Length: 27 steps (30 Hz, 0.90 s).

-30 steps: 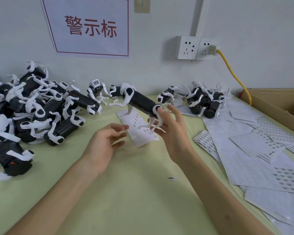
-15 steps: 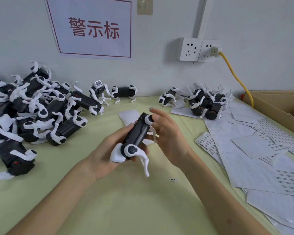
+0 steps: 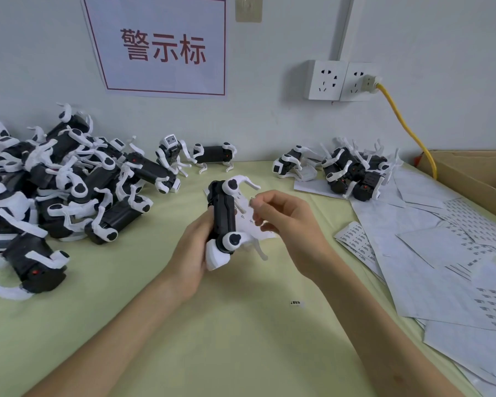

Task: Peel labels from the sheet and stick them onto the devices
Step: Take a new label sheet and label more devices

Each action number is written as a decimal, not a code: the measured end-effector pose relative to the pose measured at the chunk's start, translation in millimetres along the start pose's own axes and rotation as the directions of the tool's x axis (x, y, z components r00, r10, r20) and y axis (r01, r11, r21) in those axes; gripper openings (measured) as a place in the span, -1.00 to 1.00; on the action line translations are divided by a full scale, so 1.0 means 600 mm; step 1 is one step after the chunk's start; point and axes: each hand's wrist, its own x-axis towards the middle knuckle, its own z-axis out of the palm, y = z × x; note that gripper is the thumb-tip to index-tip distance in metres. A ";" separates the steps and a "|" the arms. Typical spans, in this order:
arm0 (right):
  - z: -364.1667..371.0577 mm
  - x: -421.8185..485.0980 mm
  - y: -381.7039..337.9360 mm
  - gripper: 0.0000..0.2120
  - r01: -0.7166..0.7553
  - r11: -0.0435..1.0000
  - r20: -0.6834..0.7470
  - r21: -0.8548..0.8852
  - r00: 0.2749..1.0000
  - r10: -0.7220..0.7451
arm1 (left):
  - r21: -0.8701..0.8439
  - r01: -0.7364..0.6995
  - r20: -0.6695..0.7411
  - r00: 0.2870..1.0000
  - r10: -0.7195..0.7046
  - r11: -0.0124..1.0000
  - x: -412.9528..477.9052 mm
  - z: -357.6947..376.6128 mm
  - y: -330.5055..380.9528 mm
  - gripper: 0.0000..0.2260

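Note:
My left hand (image 3: 189, 253) grips a black robot-dog device (image 3: 225, 216) with white legs, held on end above the green table (image 3: 212, 339). My right hand (image 3: 292, 233) is just right of the device and apart from it, fingers curled. Its thumb and forefinger pinch something small that looks like a label (image 3: 252, 199). A white label sheet (image 3: 248, 223) lies on the table beneath both hands, mostly hidden by them.
A big pile of devices (image 3: 69, 190) fills the left side. Two more devices (image 3: 212, 154) stand at the back, and a smaller group (image 3: 352, 173) lies at the back right. Label sheets (image 3: 430, 253) cover the right side beside a cardboard box (image 3: 476, 173). One loose label (image 3: 295, 303) lies near my right forearm.
My right hand carried the device from above the sheet into my left hand, then let go. The device turned on end, and my right fingers are now curled beside it.

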 end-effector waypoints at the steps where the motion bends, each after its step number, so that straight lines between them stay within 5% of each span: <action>1: 0.004 -0.002 0.000 -0.85 -0.001 1.000 0.015 -0.012 1.000 0.001 | 0.034 -0.026 -0.012 1.000 0.026 0.999 0.002 0.000 -0.006 -0.67; 27: 0.014 -0.004 0.008 -0.85 0.003 0.986 -0.032 -0.168 0.999 -0.009 | 0.231 -0.181 -0.077 0.976 0.204 0.956 -0.003 0.013 -0.037 -0.78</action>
